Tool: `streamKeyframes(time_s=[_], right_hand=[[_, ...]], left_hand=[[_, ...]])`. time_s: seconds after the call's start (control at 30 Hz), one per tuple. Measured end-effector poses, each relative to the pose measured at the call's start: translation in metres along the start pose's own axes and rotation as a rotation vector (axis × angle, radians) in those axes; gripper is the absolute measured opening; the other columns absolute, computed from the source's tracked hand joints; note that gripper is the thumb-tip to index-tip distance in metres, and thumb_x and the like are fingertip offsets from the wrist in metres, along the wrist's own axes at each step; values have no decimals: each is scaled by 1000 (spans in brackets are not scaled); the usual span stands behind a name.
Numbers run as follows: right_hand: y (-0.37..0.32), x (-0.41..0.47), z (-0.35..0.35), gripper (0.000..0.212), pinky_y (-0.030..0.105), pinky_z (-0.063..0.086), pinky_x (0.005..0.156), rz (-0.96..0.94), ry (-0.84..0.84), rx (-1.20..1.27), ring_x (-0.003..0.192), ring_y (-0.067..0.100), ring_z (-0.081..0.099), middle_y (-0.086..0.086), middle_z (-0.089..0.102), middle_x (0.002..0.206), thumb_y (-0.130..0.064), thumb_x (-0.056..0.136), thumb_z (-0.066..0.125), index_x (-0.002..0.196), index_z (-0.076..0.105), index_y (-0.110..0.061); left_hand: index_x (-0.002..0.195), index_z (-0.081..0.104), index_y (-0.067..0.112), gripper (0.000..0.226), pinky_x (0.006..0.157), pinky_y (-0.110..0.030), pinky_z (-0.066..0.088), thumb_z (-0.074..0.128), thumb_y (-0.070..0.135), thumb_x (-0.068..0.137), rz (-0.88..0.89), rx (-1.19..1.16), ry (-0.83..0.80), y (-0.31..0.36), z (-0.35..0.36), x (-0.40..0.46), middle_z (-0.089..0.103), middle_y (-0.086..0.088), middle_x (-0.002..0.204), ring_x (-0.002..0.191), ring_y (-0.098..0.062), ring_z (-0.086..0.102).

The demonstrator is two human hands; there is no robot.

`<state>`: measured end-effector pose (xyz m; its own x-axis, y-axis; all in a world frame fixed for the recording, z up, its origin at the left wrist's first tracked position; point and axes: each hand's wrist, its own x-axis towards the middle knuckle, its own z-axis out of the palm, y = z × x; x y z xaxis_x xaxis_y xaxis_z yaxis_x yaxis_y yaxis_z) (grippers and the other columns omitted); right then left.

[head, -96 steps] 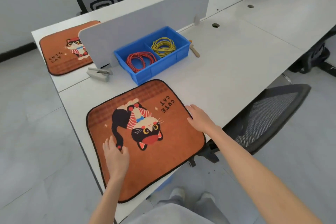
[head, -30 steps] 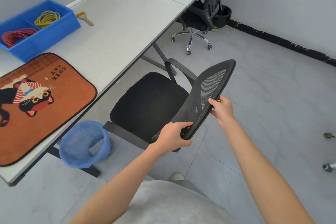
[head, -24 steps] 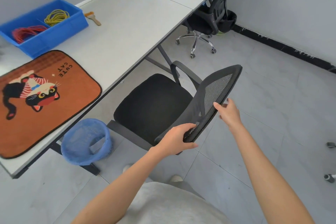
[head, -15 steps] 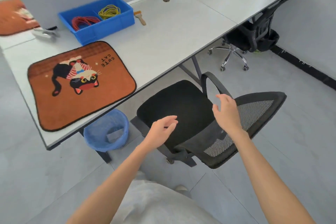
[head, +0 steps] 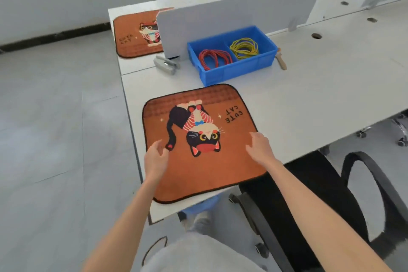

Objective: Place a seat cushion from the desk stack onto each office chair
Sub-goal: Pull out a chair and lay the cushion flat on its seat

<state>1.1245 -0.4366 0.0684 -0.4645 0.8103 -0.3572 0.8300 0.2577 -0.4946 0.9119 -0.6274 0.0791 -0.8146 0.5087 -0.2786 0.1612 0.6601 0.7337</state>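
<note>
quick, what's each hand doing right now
Left hand: open, over the near seat cushion, holding nothing.
Right hand: open, fingers spread over the same cushion, holding nothing.

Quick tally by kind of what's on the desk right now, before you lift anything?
Orange cat-print seat cushions: 2, near and far
Blue plastic bin: 1
Wire coils: 2, red and yellow
Grey divider panel: 1
Metal clamp: 1
Wooden-handled tool: 1
Total: 8
</note>
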Motion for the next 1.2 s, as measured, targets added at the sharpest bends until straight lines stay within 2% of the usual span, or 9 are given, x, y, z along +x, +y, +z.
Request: streamKeyframes(time_s=[0.1,0.27,0.53,0.7,0.83,1.0,1.07,1.13,1.2], right_hand=[[-10,29,9,43,48,42,101,107,50,14,121,32,42,15,44,133,-21,89,44,131,40,-9],[-16,53,17,49,50,38,98,245,60,-101,126,35,34,18,38,139,-26,90,46,135,34,-9],[-3,66,12,54,45,40,96,413,146,19,123,35,38,21,43,133,-28,89,53,134,36,-4],[24,46,6,39,39,48,88,446,227,205,107,31,54,17,53,122,-23,92,49,127,47,-4],[69,6,-11,26,40,49,78,568,343,247,97,29,61,14,62,109,-21,94,46,116,50,-8],[152,-65,-53,30,45,48,87,714,511,254,105,34,60,16,63,114,-18,94,47,122,49,-12],[184,-92,-70,33,46,48,88,757,589,185,109,36,58,16,63,117,-15,94,47,126,49,-12],[213,-114,-85,31,44,49,85,782,653,127,107,38,58,18,65,114,-12,94,46,125,52,-10],[236,-125,-97,28,44,50,82,777,689,93,102,38,61,18,67,109,-10,94,45,120,54,-9]], left_hand=[[134,39,2,46,108,-43,33,47,12,90,-87,53,11,-13,-11,41,44,-19,140,131,-34,40],[140,25,2,58,107,-48,36,47,17,89,-274,75,-68,-26,-6,71,37,-21,145,132,-38,37],[138,30,2,58,104,-51,39,52,21,88,-304,110,37,-22,7,94,43,-22,139,128,-39,41],[128,50,8,36,90,-45,49,45,19,94,-55,140,-32,3,24,93,59,-23,119,106,-34,58],[124,53,6,32,89,-38,46,42,13,95,119,180,-181,44,58,76,62,-18,120,109,-33,58],[116,58,4,28,75,-30,47,45,14,93,292,214,-384,97,127,21,68,-14,104,87,-24,61],[106,60,5,20,71,-31,50,49,11,91,343,197,-511,114,160,-14,66,-9,87,75,-22,60],[85,57,13,9,70,-38,55,51,6,86,349,158,-637,129,191,-55,66,-9,74,69,-30,63],[72,47,19,20,67,-42,56,50,4,84,318,134,-736,140,220,-96,67,-15,71,66,-32,63]])
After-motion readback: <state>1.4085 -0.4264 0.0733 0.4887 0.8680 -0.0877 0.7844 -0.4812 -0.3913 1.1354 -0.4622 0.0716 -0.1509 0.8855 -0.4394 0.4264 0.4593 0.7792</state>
